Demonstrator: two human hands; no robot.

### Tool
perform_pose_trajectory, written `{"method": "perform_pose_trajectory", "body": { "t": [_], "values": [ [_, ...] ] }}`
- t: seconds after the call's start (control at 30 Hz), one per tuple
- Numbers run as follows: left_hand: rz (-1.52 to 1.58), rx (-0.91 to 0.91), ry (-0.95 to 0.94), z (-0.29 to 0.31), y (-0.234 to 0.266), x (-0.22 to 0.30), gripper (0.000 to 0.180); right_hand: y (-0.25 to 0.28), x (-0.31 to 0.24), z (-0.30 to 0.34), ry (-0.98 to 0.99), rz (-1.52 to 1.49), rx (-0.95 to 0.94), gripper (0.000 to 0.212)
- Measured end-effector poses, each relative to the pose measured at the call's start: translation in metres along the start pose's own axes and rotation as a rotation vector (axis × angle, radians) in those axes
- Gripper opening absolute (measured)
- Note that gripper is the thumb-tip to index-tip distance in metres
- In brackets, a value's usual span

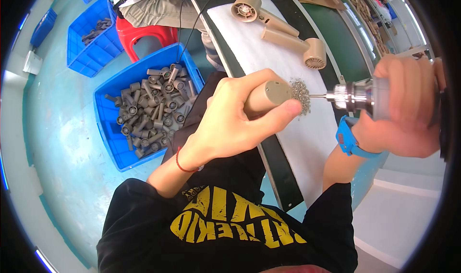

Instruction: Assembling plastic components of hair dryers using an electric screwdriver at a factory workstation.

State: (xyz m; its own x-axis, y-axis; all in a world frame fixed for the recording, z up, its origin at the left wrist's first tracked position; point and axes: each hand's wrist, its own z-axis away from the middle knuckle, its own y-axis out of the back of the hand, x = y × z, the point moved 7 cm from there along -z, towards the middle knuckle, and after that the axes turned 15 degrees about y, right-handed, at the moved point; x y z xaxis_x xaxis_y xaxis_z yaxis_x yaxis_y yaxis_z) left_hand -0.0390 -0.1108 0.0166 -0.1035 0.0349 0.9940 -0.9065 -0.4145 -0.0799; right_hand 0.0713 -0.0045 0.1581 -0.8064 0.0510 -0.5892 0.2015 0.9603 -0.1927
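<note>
My left hand [240,112] is wrapped round a beige hair dryer body [269,97], its handle end turned toward the right with small holes in it. The rest of that body is hidden behind my fingers. In my right hand [406,105] is an electric screwdriver [355,97], held level with its thin bit pointing left. The bit's tip is over a pile of small metal screws [301,94] on a white foam sheet [307,143]. A gap separates the tip from the handle end; whether a screw sits on it I cannot make out.
Two beige hair dryers [314,54] lie farther back on the sheet. To my left, a blue bin [110,138] holds several grey-brown housings. A red stool [149,32] with a seated person [163,8] stands beyond it, near another blue bin [91,56].
</note>
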Motion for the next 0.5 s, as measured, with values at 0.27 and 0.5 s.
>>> {"method": "perform_pose_trajectory", "body": {
  "t": [0.27,0.5],
  "values": [
    [-0.226,0.116,-0.241,0.007,0.001,0.012,0.024,-0.017,0.011,-0.005,0.002,-0.097,0.015,0.018],
    [-0.281,0.077,-0.244,0.010,-0.006,0.016,0.020,-0.021,0.013,-0.006,0.004,-0.161,0.009,0.019]
  ]
}}
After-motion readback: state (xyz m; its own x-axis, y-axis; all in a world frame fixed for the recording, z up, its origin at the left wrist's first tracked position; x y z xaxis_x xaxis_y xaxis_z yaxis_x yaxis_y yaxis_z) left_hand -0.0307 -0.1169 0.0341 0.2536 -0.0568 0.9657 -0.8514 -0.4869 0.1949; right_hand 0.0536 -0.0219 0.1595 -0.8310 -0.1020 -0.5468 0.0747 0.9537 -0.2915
